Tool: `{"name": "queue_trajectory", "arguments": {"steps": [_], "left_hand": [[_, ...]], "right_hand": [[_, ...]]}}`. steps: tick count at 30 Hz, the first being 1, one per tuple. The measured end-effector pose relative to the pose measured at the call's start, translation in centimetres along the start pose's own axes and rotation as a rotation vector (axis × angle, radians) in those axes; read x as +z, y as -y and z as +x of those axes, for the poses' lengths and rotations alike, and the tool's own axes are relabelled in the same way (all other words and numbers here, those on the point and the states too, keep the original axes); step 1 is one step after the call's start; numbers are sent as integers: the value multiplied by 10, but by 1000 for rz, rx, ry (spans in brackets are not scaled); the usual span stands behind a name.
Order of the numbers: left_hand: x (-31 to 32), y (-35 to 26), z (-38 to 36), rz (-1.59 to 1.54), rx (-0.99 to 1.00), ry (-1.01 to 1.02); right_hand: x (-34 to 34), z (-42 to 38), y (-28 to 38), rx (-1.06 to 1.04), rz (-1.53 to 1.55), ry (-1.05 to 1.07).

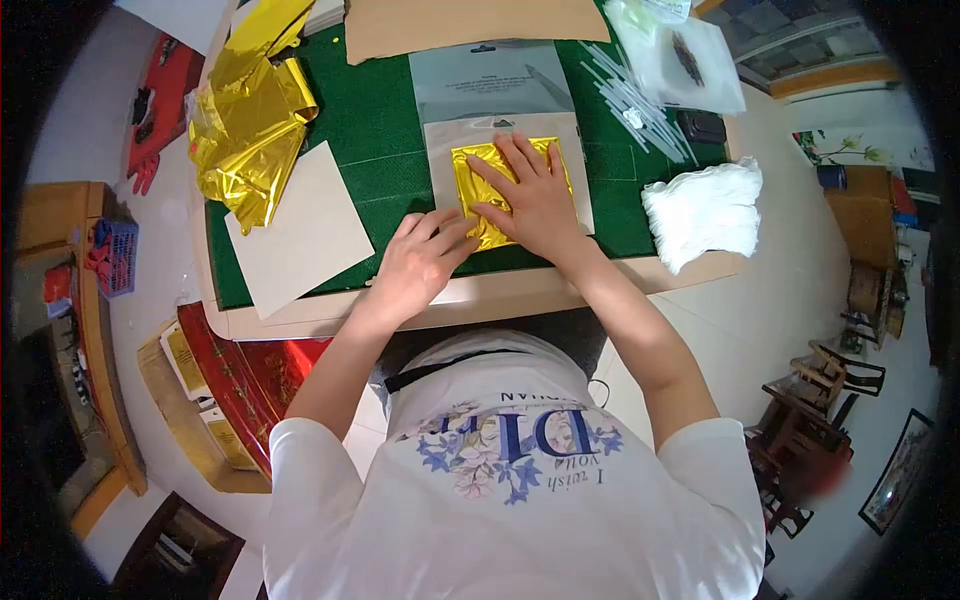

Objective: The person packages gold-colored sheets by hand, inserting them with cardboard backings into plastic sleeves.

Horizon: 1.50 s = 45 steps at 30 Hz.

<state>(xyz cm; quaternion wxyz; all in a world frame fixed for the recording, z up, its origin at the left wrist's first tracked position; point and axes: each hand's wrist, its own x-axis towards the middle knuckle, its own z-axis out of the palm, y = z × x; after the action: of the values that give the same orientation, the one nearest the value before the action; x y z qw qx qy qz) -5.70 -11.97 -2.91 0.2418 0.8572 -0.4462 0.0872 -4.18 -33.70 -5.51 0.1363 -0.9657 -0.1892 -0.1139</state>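
Note:
A square gold foil piece (pixel 490 237) lies on a pale bag or card with a hang hole (pixel 440 150). My right hand (pixel 540 205) rests flat on the foil, fingers spread. At the foil's lower left corner, my left hand (pixel 425 258) has its fingers bent and drawn together at the edge; the grip itself is partly hidden. Above, a grey printed bag (pixel 490 85) lies partly under the pale one. To the left is a bare beige square board (pixel 305 235), with crumpled gold foil (pixel 255 130) overlapping its upper left part.
The table has a green top (pixel 375 130) and a beige border. White sticks (pixel 640 110), a clear bag (pixel 700 70), a small black case (pixel 702 126) and folded white cloth (pixel 705 210) lie on the right. Brown cardboard (pixel 470 22) is at the far edge.

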Motion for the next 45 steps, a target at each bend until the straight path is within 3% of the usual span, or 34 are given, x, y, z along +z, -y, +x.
{"name": "queue_trajectory", "arguments": {"steps": [8, 13, 20, 31, 37, 45], "left_hand": [[-2, 1, -12, -38, 6, 18], [-2, -15, -10, 3, -222, -11], [1, -12, -10, -89, -281, -98], [-7, 0, 6, 46, -96, 77], [10, 8, 3, -193, -87, -137], [1, 19, 9, -67, 98, -74]], "right_hand": [[-1, 0, 1, 8, 13, 6], [0, 0, 0, 2, -1, 5], [1, 0, 0, 5, 7, 11], [-1, -1, 2, 20, 9, 23], [-2, 0, 1, 13, 11, 14], [-2, 0, 1, 10, 29, 5]]}}
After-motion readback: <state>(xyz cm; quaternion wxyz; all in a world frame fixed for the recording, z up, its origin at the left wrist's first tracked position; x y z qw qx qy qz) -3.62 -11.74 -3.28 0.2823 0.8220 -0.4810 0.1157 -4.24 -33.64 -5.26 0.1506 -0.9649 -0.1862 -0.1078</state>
